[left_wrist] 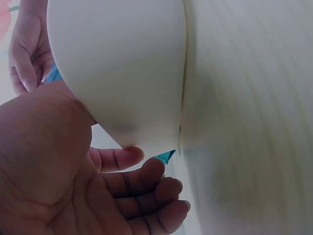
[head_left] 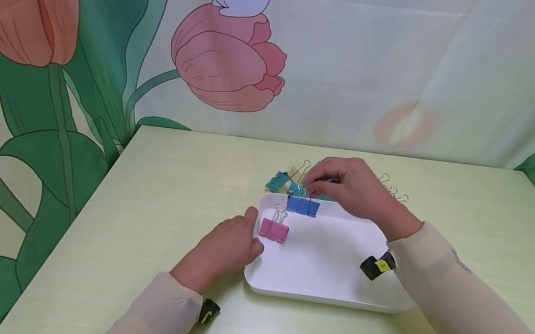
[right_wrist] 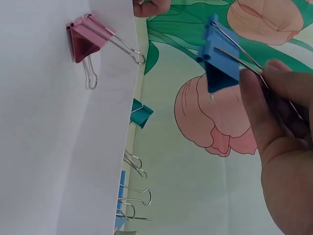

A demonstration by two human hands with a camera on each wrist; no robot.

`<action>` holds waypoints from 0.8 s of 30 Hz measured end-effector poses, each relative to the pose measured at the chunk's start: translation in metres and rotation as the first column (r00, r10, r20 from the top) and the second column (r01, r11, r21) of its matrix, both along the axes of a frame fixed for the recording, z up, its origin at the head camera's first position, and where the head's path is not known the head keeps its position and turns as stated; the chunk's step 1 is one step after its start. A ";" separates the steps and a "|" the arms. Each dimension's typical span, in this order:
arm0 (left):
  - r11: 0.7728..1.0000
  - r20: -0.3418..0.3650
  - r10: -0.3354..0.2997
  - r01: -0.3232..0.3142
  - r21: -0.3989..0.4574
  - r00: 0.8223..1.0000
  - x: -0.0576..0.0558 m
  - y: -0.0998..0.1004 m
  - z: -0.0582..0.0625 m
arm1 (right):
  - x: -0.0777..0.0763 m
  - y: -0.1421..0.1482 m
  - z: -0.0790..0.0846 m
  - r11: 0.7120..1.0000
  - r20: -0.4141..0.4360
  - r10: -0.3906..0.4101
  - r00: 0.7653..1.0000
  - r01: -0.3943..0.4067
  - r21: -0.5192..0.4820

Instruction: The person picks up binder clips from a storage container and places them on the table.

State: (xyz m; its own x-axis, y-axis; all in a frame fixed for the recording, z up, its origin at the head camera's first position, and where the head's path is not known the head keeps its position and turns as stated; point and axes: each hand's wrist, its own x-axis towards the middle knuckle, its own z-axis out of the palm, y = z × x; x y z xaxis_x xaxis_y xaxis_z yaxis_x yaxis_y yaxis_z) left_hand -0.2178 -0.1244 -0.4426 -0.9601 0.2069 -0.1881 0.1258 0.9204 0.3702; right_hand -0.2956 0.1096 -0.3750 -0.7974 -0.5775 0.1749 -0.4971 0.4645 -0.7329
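A blue binder clip (head_left: pixel 302 206) hangs by its wire handles from my right hand (head_left: pixel 347 187), pinched between thumb and fingers. In the right wrist view this blue clip is held up, apart from the tray wall. My left hand (head_left: pixel 224 247) grips the left rim of a white tray (head_left: pixel 312 263); the left wrist view shows its fingers (left_wrist: pixel 164 196) bent beside the tray's outer wall. Inside the tray, near its left end, lies a pink binder clip (head_left: pixel 274 230), its handles sticking up.
Behind the tray, teal binder clips (head_left: pixel 277 181) lie on the pale table (head_left: pixel 186 172). More clips, showing mostly wire handles (head_left: pixel 394 189), are partly hidden by my right hand and arm. A curtain with printed flowers (head_left: pixel 226 58) hangs behind the table.
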 end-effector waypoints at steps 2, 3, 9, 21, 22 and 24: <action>1.000 0.005 0.001 -0.001 0.003 1.000 0.000 0.000 0.000 | -0.004 0.000 -0.001 0.998 0.006 -0.062 0.998 0.062 -0.023; 1.000 0.006 0.002 -0.002 0.005 1.000 0.000 0.000 0.000 | -0.006 0.000 -0.002 0.995 0.008 -0.089 0.996 0.090 -0.035; 1.000 -0.001 -0.003 0.003 0.018 1.000 0.000 -0.001 -0.001 | -0.016 0.001 -0.008 0.973 -0.008 -0.225 0.974 0.224 -0.060; 1.000 -0.024 -0.011 0.011 0.020 1.000 0.000 -0.001 -0.002 | -0.035 0.006 -0.025 0.939 -0.024 -0.339 0.941 0.340 0.055; 1.000 -0.037 -0.016 0.016 0.019 0.999 0.000 -0.001 -0.002 | -0.037 0.006 -0.027 0.937 -0.023 -0.342 0.939 0.343 0.067; 1.000 -0.061 -0.026 0.027 0.015 0.998 0.000 -0.001 -0.003 | -0.040 0.007 -0.030 0.935 -0.034 -0.342 0.939 0.344 0.092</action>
State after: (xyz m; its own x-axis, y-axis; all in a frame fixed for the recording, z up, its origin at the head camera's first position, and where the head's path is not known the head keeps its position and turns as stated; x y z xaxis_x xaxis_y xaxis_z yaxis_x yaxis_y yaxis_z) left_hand -0.2182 -0.1257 -0.4458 -0.9638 0.2349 -0.1259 0.1728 0.9104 0.3759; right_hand -0.3356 0.1161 -0.4053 -0.9472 -0.2842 0.1482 -0.3076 0.6758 -0.6698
